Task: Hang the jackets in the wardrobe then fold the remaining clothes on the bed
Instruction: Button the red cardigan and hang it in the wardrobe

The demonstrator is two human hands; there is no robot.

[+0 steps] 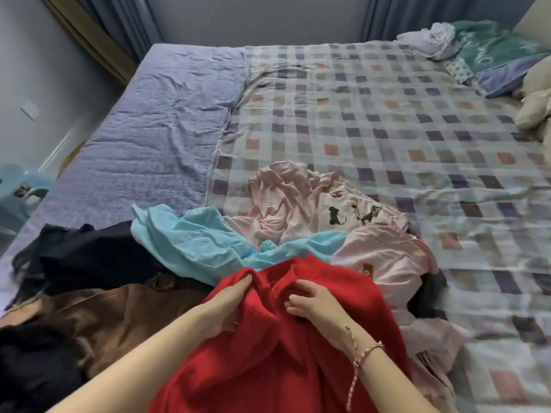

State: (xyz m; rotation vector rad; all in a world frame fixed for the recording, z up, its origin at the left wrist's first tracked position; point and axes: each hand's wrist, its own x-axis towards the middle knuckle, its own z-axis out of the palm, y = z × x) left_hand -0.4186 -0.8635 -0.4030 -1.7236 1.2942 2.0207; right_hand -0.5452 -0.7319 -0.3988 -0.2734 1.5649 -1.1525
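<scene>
A red knitted sweater [268, 353] lies at the near edge of the bed, its neckline pointing away from me. My left hand [229, 299] grips the sweater's left shoulder with thumb and curled fingers. My right hand [313, 302] holds the fabric just right of the neckline, fingers curled into it. Around the sweater lies a heap of clothes: a light blue garment [193, 236], a pink top with dark animal prints [313, 204], a pale pink piece [387, 257], a brown jacket [104, 317] and a dark navy garment [83, 257].
The bed carries a checked sheet [387, 120] and a lilac quilted pad [155, 120] on its left half. Pillows and a crumpled white cloth [435, 40] lie at the far right corner. A light blue plastic stool [18, 192] stands on the floor left of the bed.
</scene>
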